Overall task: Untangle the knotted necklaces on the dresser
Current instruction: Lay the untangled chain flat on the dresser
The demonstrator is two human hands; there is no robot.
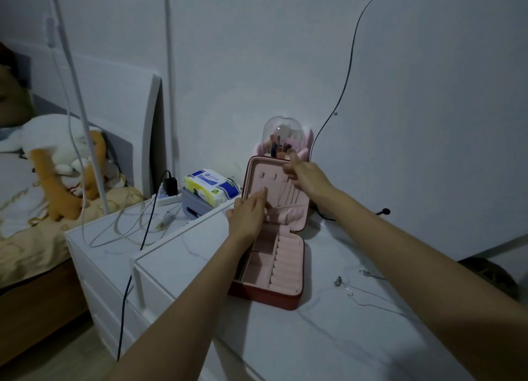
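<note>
A pink jewelry case stands open on the white dresser, its lid upright. My right hand pinches something small near the lid's top hooks, thumb raised. My left hand reaches into the lid's lower pocket, fingers curled on the pocket edge; what it holds is hidden. Thin silver necklaces lie spread on the dresser top to the right of the case, partly under my right forearm.
A domed brush holder stands behind the case. A tissue pack, power strip with charger and cables lie on the lower cabinet at left. A bed with a plush toy is far left. A mirror leans at right.
</note>
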